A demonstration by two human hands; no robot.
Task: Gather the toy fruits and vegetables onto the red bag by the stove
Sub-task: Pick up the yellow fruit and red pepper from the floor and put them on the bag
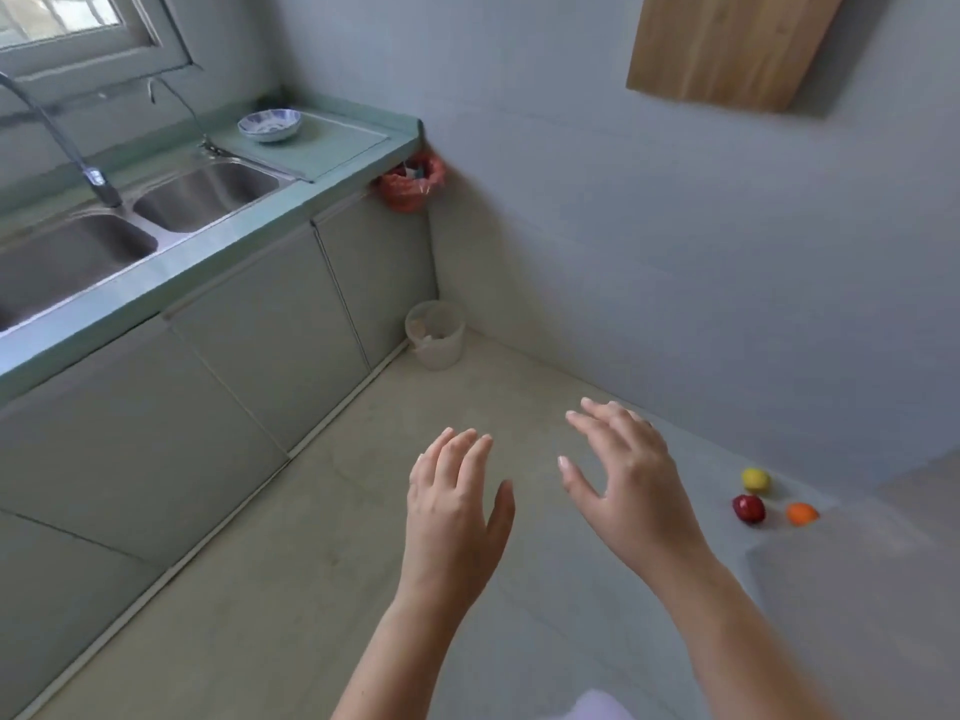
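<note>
— Steel first, at the far left: what stands there?
— A double sink (156, 210) sunk in a pale green counter (291, 200), with a curved tap (78, 153) over it. Further along the counter sits a blue-and-white bowl (270, 124).

— And past the counter's end?
— A red bag (411, 183) hangs in the corner by the counter's edge, with something inside that I cannot make out. Below it, on the floor against the cabinet, stands a pale bin (435, 334).

— The hands?
— Both are held out over the bare floor (291, 563), palms down. The left hand (453, 506) has its fingers loosely together and thumb out, holding nothing. The right hand (626, 472) is just beside it, fingers spread apart, also empty. The two do not touch.

— Where are the toys?
— Low on the right, near the wall: a yellow fruit (755, 479), a dark red fruit (748, 508) below it, and an orange fruit (802, 513) just beside that. All three lie well apart from either hand and far from the bag.

— Anything above?
— A wooden board (727, 44) on the wall.
</note>
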